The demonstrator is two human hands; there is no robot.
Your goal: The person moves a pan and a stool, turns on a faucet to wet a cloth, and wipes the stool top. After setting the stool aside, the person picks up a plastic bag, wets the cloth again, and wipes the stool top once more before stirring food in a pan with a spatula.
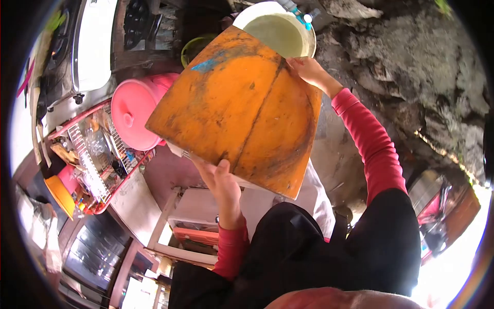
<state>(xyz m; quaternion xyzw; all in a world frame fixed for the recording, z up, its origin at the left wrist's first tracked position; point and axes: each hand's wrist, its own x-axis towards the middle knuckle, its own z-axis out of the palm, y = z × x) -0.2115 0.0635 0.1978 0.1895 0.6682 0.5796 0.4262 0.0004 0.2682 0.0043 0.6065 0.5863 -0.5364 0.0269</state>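
A square orange wooden board (231,113) with dark stains, a blue smear and a seam across it is tilted in front of me. My left hand (221,185) grips its near edge, thumb on the top face and the other fingers underneath, mostly hidden. At the far right edge, my right hand (311,72) holds the board with fingers closed over the rim. Whatever lies under the board is hidden. Just beyond it stands a white bucket (310,44) of cloudy water, partly covered by the board.
Left of the board is a pink lidded container (136,113), beside a wire dish rack (87,154) with utensils. A turquoise pipe fitting (298,13) crosses the bucket's rim. A rough rock wall (406,67) rises at right. A white cabinet (195,211) stands below my left hand.
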